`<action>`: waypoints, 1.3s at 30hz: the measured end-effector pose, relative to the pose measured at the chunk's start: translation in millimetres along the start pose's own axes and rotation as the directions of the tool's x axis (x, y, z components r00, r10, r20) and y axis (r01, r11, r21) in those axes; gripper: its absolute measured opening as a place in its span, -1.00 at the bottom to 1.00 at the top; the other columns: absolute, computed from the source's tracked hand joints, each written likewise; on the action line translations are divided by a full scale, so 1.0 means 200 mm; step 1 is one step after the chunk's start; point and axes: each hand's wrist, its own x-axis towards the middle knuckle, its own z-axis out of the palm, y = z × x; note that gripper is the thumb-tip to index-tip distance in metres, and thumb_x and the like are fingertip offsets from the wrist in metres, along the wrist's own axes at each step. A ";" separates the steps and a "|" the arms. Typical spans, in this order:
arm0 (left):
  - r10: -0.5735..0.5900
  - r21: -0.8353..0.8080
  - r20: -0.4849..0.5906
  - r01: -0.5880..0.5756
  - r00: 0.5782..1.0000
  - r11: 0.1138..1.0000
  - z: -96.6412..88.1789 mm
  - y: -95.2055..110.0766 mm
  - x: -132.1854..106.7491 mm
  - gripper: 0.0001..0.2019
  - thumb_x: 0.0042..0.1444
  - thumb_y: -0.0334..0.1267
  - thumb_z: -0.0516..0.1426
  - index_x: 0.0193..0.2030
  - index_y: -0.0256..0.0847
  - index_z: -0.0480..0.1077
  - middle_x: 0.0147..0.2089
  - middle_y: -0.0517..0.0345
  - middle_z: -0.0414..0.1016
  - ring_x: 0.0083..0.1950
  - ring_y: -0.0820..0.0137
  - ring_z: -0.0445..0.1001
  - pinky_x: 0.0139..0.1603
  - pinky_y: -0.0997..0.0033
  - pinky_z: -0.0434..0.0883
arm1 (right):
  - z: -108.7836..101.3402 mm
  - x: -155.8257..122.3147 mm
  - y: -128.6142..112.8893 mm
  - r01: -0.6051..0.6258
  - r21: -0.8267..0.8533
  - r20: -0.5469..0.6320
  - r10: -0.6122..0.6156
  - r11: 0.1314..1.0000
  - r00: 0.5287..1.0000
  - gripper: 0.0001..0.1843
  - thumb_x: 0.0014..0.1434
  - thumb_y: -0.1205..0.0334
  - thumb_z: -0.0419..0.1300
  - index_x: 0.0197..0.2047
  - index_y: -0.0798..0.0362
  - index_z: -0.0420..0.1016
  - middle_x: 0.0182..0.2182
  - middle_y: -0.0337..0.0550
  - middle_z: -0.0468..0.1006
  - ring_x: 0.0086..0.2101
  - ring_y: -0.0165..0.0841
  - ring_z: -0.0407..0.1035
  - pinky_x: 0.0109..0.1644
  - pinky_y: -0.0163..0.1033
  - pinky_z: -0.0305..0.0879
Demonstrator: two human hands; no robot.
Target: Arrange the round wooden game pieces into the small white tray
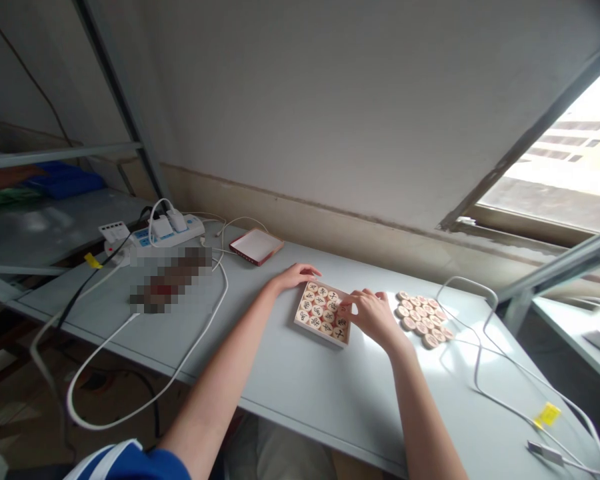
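A shallow box (323,339) of round wooden Chinese chess pieces (317,311) lies on the desk in front of me. Its pieces sit in rows, with dark characters facing up. My left hand (298,274) rests at the box's far left corner, fingers stretched out and apart, holding nothing. Over the right side of the box, my right hand (373,311) has its thumb and forefinger bent together at a chess piece, which the fingers partly hide. To the right of that hand lies a loose group of several more pieces (421,316), flat on the desk.
A red-edged box lid (257,246) lies at the back, pale inside up. Farther left are a power strip (173,231) with plugs and a blurred-out object (167,283). White cables (480,360) loop across the right of the desk (300,380). A wall stands behind.
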 end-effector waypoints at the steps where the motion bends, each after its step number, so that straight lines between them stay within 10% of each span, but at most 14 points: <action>1: -0.004 0.002 -0.001 0.004 1.000 1.000 0.00 0.00 0.00 -0.73 -0.05 -0.24 0.12 -0.18 -0.29 0.42 -0.15 0.02 0.44 -0.12 0.35 0.37 -0.11 0.40 0.28 | -0.01 0.00 0.00 0.000 0.004 0.015 0.000 1.000 1.000 -0.78 0.11 0.11 0.05 -0.38 -0.03 0.49 -0.41 -0.19 0.48 -0.33 -0.32 0.26 -0.23 -0.20 -0.08; 15: -0.031 0.061 0.010 0.030 0.999 0.998 0.01 0.03 0.01 -0.68 -0.06 -0.15 0.11 -0.17 -0.28 0.41 -0.16 0.04 0.44 -0.11 0.30 0.36 -0.10 0.37 0.27 | -0.04 0.01 -0.06 -0.071 -0.091 0.034 0.074 0.993 0.997 -0.86 0.04 0.20 0.13 -0.43 0.07 0.46 -0.47 -0.12 0.50 -0.34 -0.34 0.30 -0.26 -0.24 -0.06; 22: -0.043 0.068 0.025 0.041 0.999 0.997 0.01 0.06 0.00 -0.68 -0.04 -0.16 0.08 -0.17 -0.28 0.41 -0.15 0.04 0.44 -0.11 0.31 0.36 -0.13 0.38 0.28 | -0.14 -0.06 0.11 -0.132 0.132 -0.135 0.150 0.982 0.979 -0.78 0.09 0.11 0.03 -0.31 -0.08 0.47 -0.36 -0.24 0.53 -0.29 -0.32 0.31 -0.19 -0.24 -0.02; 29: -0.068 0.059 0.012 0.067 0.998 0.996 0.02 0.06 0.00 -0.69 -0.05 -0.16 0.09 -0.18 -0.27 0.41 -0.18 0.07 0.44 -0.15 0.34 0.37 -0.14 0.40 0.28 | 0.05 -0.05 0.33 -0.354 0.044 -0.205 0.356 0.934 0.912 -0.65 0.02 0.33 0.01 -0.09 0.00 0.37 -0.34 -0.18 0.52 -0.25 -0.27 0.31 -0.17 -0.19 -0.04; 34: -0.060 0.061 -0.005 0.060 0.998 0.996 0.02 0.06 0.00 -0.69 -0.06 -0.15 0.10 -0.20 -0.27 0.42 -0.19 0.07 0.44 -0.14 0.33 0.37 -0.11 0.38 0.27 | 0.02 -0.09 0.40 -0.379 0.109 -0.317 0.393 0.919 0.863 -0.74 0.11 0.14 -0.02 -0.21 -0.01 0.42 -0.29 -0.15 0.48 -0.25 -0.28 0.30 -0.18 -0.19 -0.02; 39: -0.058 0.057 0.002 0.057 0.998 0.997 0.02 0.05 0.00 -0.69 -0.05 -0.16 0.09 -0.20 -0.28 0.42 -0.18 0.05 0.44 -0.13 0.33 0.36 -0.12 0.38 0.28 | -0.08 -0.20 0.48 -0.321 0.191 -0.076 0.340 0.928 0.937 -0.68 -0.06 -0.02 0.13 -0.26 -0.06 0.47 -0.36 -0.19 0.48 -0.29 -0.26 0.29 -0.22 -0.19 0.06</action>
